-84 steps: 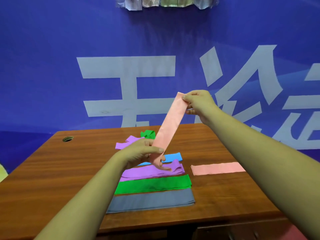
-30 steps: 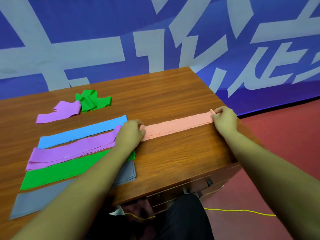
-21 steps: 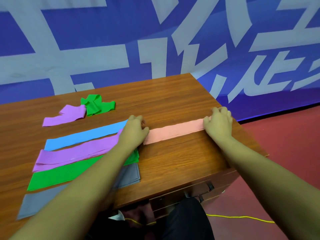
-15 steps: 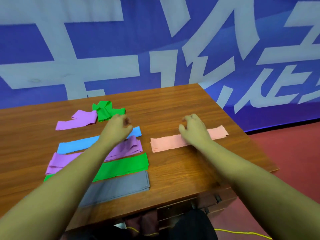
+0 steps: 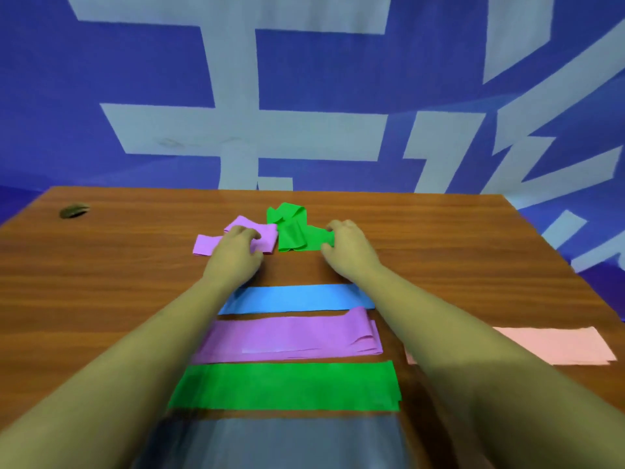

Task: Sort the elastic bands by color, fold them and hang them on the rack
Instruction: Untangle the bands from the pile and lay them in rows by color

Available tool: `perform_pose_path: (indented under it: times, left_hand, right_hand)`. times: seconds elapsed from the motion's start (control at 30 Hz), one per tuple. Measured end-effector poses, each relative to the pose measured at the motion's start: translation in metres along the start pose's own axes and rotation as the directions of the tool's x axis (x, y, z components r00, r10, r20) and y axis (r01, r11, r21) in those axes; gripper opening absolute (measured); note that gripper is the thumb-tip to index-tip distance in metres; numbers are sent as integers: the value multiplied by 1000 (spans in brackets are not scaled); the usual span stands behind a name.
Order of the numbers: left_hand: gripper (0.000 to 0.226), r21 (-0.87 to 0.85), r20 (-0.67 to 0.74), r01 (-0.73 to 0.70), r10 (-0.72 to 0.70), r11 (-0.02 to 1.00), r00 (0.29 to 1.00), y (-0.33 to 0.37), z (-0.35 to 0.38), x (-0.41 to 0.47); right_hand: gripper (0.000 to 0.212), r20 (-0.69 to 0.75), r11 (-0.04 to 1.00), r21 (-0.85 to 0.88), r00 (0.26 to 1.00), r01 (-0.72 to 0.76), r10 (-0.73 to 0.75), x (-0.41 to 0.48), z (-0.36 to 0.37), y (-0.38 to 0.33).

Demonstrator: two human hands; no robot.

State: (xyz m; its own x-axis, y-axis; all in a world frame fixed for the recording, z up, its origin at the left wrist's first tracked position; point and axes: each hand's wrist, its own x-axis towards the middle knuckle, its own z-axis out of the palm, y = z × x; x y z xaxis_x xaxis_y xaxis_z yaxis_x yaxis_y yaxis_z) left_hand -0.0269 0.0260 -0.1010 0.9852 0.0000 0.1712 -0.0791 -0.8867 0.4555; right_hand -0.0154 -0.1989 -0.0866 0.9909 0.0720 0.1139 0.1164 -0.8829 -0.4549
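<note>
Mid-frame, left hand curls round the loose purple band, right hand pinches the crumpled green band — best lift each by an end (not mid-length).

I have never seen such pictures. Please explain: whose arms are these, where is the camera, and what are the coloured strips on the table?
No machine here: these are a person's two bare arms, filmed by a camera worn on the head, looking down. On the table lie flat elastic bands: a blue band, a long purple band, a long green band, a grey band, and a pink band at the right. Farther away, the left hand curls over a small purple band; the right hand pinches a crumpled green band beside it.
</note>
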Motion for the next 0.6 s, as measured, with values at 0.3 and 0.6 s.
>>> perform_pose_path:
  times: [0.3,0.6]
  left_hand:
    - [32,21,40,-31,30,999,999,-28,25,15]
    - [39,53,13,4,-5,999,1000,-3,-4,9]
  right_hand:
    - [19,-52,985,3,983,-175,175,45,35,13]
    - [14,-328,906,402,945,132,8,29,-73,-54]
